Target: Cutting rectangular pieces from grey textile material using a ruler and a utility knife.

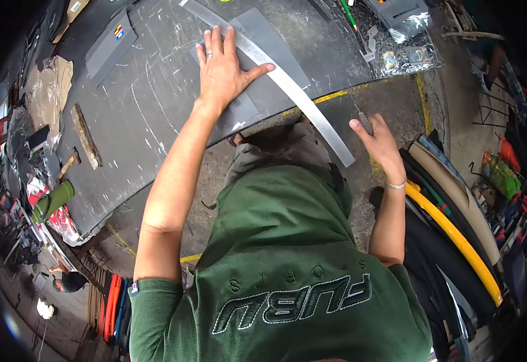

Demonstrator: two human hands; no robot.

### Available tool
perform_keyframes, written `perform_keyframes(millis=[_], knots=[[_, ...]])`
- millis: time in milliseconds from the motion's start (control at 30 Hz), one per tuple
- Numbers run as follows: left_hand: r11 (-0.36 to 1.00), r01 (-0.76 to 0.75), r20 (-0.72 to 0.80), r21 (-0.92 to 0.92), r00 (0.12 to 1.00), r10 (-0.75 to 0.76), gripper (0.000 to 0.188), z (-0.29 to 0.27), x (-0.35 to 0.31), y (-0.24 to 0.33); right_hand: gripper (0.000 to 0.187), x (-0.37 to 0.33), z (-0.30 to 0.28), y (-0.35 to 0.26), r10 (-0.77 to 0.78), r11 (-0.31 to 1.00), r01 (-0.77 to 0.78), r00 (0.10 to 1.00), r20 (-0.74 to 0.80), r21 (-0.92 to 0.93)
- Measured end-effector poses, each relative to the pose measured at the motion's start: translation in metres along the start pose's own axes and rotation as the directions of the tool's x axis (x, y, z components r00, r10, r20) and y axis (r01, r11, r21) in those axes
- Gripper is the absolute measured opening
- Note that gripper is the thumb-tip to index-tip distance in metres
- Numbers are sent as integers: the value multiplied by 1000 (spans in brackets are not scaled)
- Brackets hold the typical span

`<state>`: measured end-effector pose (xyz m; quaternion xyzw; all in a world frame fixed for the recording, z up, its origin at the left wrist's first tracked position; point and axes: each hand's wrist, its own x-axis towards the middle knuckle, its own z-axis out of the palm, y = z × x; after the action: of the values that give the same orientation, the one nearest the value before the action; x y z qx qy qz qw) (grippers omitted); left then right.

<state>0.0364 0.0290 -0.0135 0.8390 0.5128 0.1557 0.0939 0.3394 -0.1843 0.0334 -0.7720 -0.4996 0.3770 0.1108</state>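
Note:
My left hand lies flat with its fingers spread over a long metal straightedge and a dark grey sheet beneath it. The straightedge slants across the worktable, and its near end juts past the table's front edge. To the right, off that edge, my right hand grips a slim craft knife by its textured grey handle. The knife's thin tip points up toward the table, apart from the sheet. A smaller grey piece sits by the front edge below my left wrist.
At the left are a grey sheet with a coloured patch, a wooden stick, a hammer and a green roll. A green pencil and clear plastic packs lie far right. Material rolls stand beside my right arm.

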Motion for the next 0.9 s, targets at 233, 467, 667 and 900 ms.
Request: perform_keyframes(millis=[233, 467, 667, 900], knots=[[997, -19, 70, 77, 997, 13, 135, 7, 9, -11, 56, 1, 33, -13, 103, 980, -97, 994, -27, 172], [999, -22, -11, -35, 1000, 22, 128, 16, 15, -6, 39, 3, 86, -21, 24, 819, -58, 998, 66, 571], [998, -43, 18, 56, 999, 42, 117, 16, 16, -4, 29, 0, 103, -20, 82, 736, -119, 993, 87, 667], [987, -121, 46, 106, 992, 117, 112, 16, 24, -9, 24, 7, 105, -25, 135, 713, -136, 989, 55, 687]])
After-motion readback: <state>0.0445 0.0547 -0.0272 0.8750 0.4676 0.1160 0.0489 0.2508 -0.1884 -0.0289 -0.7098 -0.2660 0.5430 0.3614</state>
